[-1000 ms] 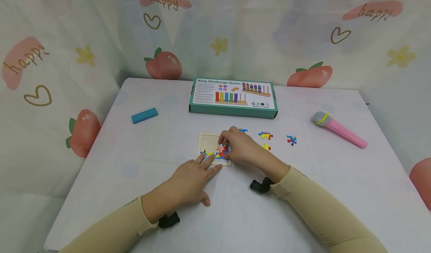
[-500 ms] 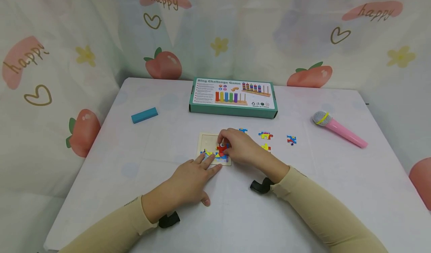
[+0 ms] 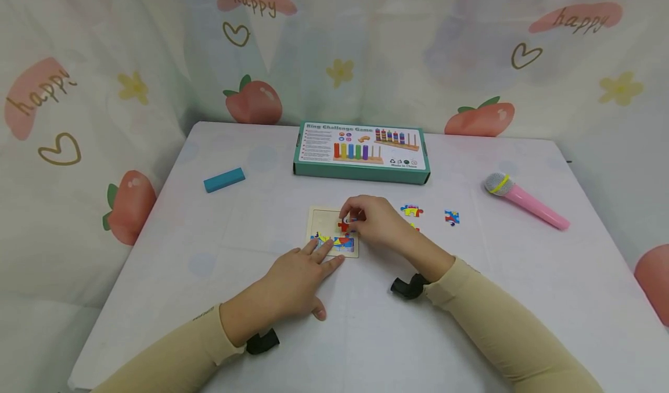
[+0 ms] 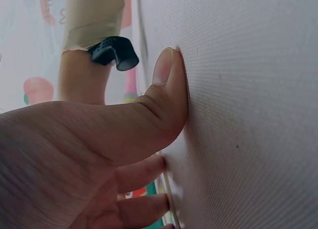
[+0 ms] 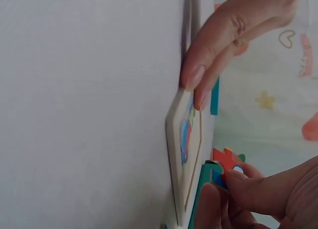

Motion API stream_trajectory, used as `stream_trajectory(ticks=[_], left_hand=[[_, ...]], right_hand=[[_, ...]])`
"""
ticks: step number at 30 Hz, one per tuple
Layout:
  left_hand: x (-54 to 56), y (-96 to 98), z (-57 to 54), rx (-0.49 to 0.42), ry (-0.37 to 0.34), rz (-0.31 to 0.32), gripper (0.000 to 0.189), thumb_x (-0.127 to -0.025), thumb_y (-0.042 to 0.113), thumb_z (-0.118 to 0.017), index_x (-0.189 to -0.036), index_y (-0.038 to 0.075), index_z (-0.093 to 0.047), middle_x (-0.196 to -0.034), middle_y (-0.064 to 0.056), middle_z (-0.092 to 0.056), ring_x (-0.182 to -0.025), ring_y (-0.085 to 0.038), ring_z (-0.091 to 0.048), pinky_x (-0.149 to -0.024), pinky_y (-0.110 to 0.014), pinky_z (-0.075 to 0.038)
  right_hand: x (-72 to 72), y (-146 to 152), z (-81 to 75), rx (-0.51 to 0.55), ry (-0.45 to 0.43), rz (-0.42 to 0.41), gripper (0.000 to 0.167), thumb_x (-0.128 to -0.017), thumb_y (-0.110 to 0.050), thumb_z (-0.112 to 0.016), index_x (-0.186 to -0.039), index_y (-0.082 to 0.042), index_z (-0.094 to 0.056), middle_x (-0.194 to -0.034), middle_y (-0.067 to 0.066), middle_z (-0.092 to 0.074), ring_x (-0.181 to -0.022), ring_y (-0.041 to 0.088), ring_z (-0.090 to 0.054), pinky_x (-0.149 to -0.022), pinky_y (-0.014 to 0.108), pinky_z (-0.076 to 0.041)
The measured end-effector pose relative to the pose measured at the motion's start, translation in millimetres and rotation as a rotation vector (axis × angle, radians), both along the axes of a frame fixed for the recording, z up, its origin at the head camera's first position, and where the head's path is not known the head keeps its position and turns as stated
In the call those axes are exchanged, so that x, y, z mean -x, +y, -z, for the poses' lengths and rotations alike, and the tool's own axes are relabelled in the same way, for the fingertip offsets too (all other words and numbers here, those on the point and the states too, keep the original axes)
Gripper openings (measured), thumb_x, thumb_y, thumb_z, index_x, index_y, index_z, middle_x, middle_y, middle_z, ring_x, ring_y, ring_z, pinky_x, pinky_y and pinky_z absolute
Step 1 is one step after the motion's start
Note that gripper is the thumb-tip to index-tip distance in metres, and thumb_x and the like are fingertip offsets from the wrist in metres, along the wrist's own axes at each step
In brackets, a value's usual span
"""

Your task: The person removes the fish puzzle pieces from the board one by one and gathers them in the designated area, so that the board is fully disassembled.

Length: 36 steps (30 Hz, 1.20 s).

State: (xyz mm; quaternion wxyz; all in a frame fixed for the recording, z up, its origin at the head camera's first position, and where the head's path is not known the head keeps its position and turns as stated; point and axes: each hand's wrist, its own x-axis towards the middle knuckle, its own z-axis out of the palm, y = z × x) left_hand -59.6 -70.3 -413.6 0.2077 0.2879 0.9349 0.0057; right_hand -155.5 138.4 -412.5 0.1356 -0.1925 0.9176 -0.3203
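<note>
1. The right hand (image 3: 380, 222) pinched a small red piece (image 3: 342, 226) between thumb and fingers; the fingertips hid part of it, so its full outline could not be made out.
2. The piece was over the right part of the board (image 3: 324, 216); the right wrist view showed it raised clear of the surface, red with a blue part and a white spot half under the thumb.
3. A colourful strip (image 3: 345, 243) lay along the board's near side, its left part broken up by the left hand's fingers; the seams within it were too small to read.
4. The left hand (image 3: 295, 280) was spread, fingers nearly straight, tips on the board's near edge, thumb out on the table (image 3: 183, 300). In the left wrist view the thumb blocked most of the board.
5. Right of the board lay a yellow-and-red piece (image 3: 412, 211) and a blue-and-red piece (image 3: 452, 218); a yellow piece (image 3: 415, 227) was mostly behind the right forearm.
6. Farther back stood a green box (image 3: 360, 172), between a blue block (image 3: 225, 180) and a pink microphone (image 3: 538, 208).
7. Both sleeves (image 3: 183, 346) ran out of the picture.
</note>
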Motion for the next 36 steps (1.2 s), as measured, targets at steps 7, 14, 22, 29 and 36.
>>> stream_trajectory(ticks=[7,14,22,29,36], left_hand=[[-0.1,0.3,0.6,0.003,-0.001,-0.004,0.11,-0.073,0.066,-0.09,-0.166,0.031,-0.043,-0.179,-0.005,-0.031,-0.165,-0.037,-0.031,-0.125,-0.053,-0.044],[0.3,0.0,3.0,0.001,-0.008,-0.006,0.11,-0.073,0.065,-0.09,-0.167,0.032,-0.042,-0.179,-0.005,-0.031,-0.165,-0.037,-0.031,-0.125,-0.053,-0.044],[0.1,-1.3,4.0,-0.006,-0.006,-0.001,0.11,-0.074,0.064,-0.091,-0.167,0.032,-0.041,-0.179,-0.005,-0.03,-0.165,-0.038,-0.032,-0.125,-0.053,-0.044],[-0.4,-1.0,3.1,0.011,-0.001,0.001,0.11,-0.074,0.064,-0.091,-0.167,0.033,-0.041,-0.179,-0.004,-0.03,-0.165,-0.037,-0.032,-0.125,-0.052,-0.045],[-0.1,0.1,1.4,0.022,-0.002,0.006,0.11,-0.075,0.065,-0.09,-0.168,0.032,-0.04,-0.18,-0.004,-0.029,-0.166,-0.036,-0.03,-0.126,-0.052,-0.043]], right_hand=[[-0.5,21,-9.8,-0.004,-0.036,0.057,0.021,-0.096,-0.006,-0.077,-0.11,-0.021,-0.079,-0.098,0.003,-0.069,-0.092,0.024,-0.061,-0.081,0.034,-0.053],[-1.9,62,-8.3,0.004,-0.082,0.108,0.017,-0.098,-0.006,-0.076,-0.111,-0.016,-0.079,-0.098,0.008,-0.066,-0.082,0.023,-0.062,-0.068,0.031,-0.055],[-9.2,112,-13.9,-0.015,-0.155,0.173,0.016,-0.099,-0.009,-0.074,-0.115,-0.013,-0.079,-0.102,0.011,-0.063,-0.08,0.022,-0.062,-0.063,0.03,-0.055],[-13.5,146,-12.4,-0.038,-0.167,0.213,0.019,-0.099,-0.008,-0.074,-0.117,-0.011,-0.08,-0.102,0.012,-0.063,-0.074,0.021,-0.062,-0.061,0.028,-0.053],[-17.3,171,-11.1,-0.08,-0.182,0.236,0.022,-0.098,-0.013,-0.076,-0.12,-0.011,-0.08,-0.108,0.012,-0.065,-0.088,0.021,-0.063,-0.06,0.028,-0.054]])
